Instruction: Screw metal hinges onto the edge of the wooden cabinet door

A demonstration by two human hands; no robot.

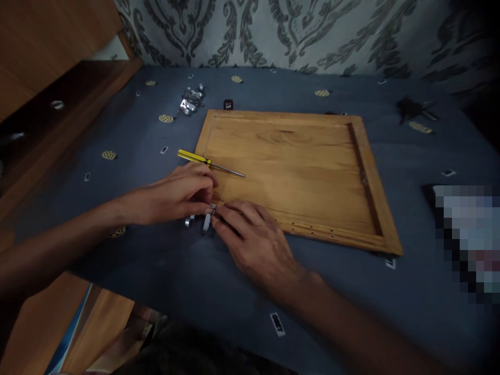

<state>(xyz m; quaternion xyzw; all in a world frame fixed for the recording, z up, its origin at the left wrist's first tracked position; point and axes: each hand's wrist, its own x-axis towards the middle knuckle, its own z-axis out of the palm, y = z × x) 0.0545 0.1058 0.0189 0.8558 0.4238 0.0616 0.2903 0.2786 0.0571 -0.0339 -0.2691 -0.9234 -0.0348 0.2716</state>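
A wooden framed panel (297,156) lies flat on a blue patterned cloth (195,281). At its near left corner sits a small metal hinge (206,221). My left hand (175,195) has its fingers curled and pinched on that hinge from the left. From the right, my right hand (250,237) rests with fingers bent and its fingertips pressed on the same hinge. A yellow-handled screwdriver (207,162) lies across the panel's left edge, just beyond my left hand, touched by neither hand.
A pile of metal hinges (191,100) lies at the back left of the cloth. A dark object (414,108) sits at the far right. Wooden furniture (47,67) stands along the left side. A patterned wall (297,31) runs behind.
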